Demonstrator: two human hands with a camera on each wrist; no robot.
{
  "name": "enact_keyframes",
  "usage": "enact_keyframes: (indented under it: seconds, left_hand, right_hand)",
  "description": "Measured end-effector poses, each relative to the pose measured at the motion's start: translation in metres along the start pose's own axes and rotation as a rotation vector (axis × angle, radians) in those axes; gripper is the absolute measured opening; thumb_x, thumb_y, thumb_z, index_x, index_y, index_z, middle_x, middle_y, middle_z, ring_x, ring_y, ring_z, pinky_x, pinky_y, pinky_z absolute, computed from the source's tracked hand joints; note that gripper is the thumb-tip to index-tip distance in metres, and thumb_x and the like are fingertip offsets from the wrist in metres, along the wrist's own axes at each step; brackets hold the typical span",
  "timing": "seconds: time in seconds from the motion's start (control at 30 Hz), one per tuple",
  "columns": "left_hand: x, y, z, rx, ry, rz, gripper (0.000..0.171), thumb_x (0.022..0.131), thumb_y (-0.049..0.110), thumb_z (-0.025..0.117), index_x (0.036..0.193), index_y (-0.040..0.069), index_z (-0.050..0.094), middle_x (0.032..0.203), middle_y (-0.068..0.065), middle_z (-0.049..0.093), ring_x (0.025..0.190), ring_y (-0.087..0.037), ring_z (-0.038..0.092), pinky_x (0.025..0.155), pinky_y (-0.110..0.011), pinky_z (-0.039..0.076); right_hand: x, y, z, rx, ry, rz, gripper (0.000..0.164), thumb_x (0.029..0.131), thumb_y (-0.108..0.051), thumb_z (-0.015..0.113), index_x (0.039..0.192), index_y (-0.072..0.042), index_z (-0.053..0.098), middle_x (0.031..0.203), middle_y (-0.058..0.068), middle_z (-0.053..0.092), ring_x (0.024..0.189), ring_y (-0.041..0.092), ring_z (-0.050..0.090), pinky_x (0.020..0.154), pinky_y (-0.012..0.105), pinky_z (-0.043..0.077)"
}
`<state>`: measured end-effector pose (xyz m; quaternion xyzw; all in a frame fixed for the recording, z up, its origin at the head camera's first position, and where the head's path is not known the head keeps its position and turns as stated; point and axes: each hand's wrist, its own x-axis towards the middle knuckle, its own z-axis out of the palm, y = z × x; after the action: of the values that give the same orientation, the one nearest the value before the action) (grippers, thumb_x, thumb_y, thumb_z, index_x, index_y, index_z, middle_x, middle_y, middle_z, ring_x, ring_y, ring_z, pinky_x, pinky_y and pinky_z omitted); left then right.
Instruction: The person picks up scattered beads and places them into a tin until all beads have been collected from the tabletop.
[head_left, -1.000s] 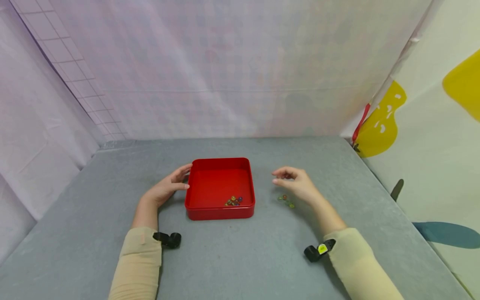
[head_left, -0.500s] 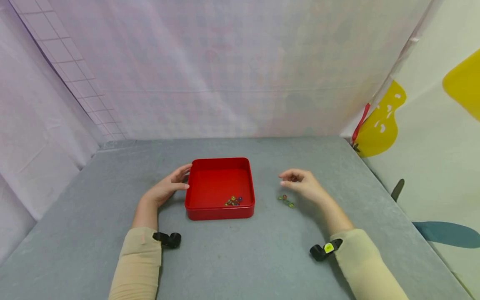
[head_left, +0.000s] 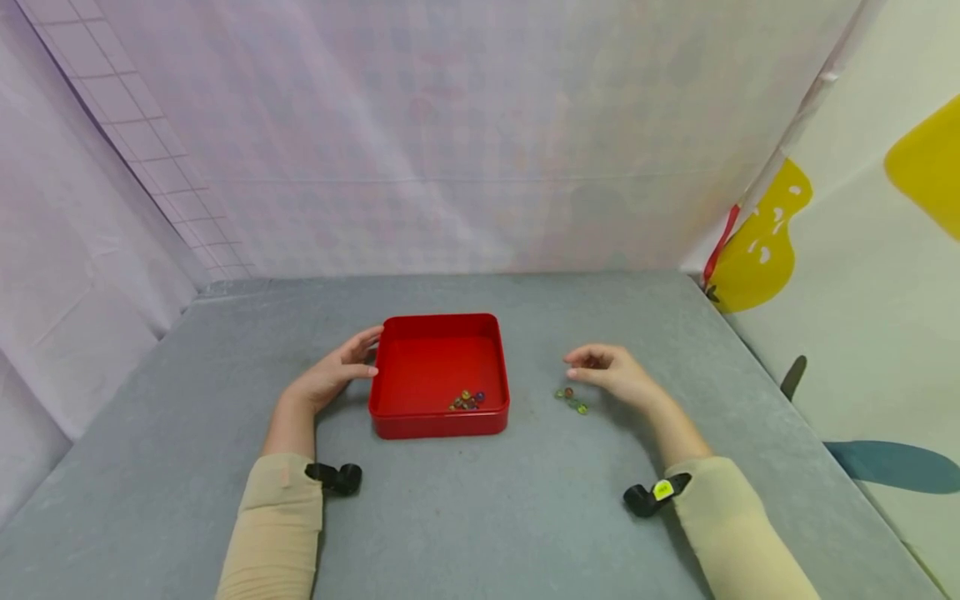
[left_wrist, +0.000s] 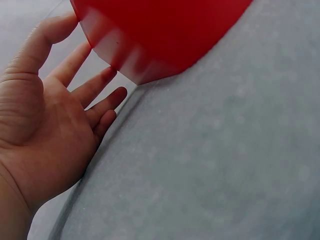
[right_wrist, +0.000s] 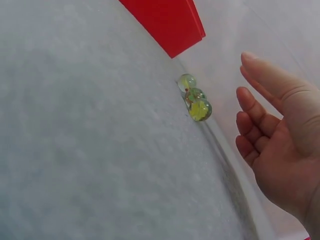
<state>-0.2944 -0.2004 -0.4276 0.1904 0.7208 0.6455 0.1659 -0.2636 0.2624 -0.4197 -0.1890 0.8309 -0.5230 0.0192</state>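
A square red tray sits on the grey table, with several glass marbles gathered near its front right inside. My left hand touches the tray's left side with thumb and fingertips; in the left wrist view its spread fingers lie against the red wall. To the right of the tray, a few loose marbles lie on the tabletop. Just above and behind them hovers my right hand. The right wrist view shows that hand's fingers loosely bent with nothing between them, apart from the yellow-green marbles.
The grey table runs back to a pale hanging curtain. On the right stands a white sheet printed with yellow shapes. Black wrist cameras are strapped on both sleeves.
My right hand has shifted right and slightly toward me, away from the tray and close to the loose marbles. My left hand and the tray have stayed in place.
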Motion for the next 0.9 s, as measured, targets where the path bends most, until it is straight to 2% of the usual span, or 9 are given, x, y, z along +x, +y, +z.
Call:
enact_keyframes:
  seconds: [0.27, 0.5, 0.9]
  left_hand:
    - [0.000, -0.001, 0.000, 0.004, 0.000, 0.005, 0.070, 0.091, 0.003, 0.057, 0.152, 0.009, 0.023, 0.156, -0.014, 0.019, 0.139, -0.035, 0.018, 0.107, -0.059, 0.018]
    - [0.000, 0.000, 0.000, 0.000, 0.002, 0.001, 0.070, 0.092, 0.004, 0.057, 0.152, 0.010, 0.023, 0.156, -0.012, 0.020, 0.139, -0.034, 0.019, 0.107, -0.058, 0.018]
    - [0.001, 0.000, 0.000, 0.009, 0.013, 0.000, 0.070, 0.092, 0.005, 0.058, 0.152, 0.010, 0.024, 0.155, -0.013, 0.021, 0.139, -0.033, 0.019, 0.106, -0.058, 0.020]
  right_hand:
    - [-0.002, 0.008, -0.003, 0.008, -0.012, 0.007, 0.028, 0.086, -0.005, 0.071, 0.108, 0.009, 0.065, 0.093, 0.009, 0.066, 0.084, 0.012, 0.058, 0.074, 0.022, 0.046]
    - [-0.003, 0.017, -0.001, 0.001, -0.053, 0.030, 0.027, 0.083, -0.008, 0.075, 0.105, 0.005, 0.068, 0.091, 0.007, 0.067, 0.085, 0.013, 0.060, 0.076, 0.022, 0.045]
    - [-0.003, 0.016, -0.001, -0.019, -0.095, -0.015, 0.025, 0.080, -0.005, 0.076, 0.102, 0.005, 0.069, 0.091, 0.010, 0.068, 0.082, 0.012, 0.061, 0.075, 0.021, 0.046]
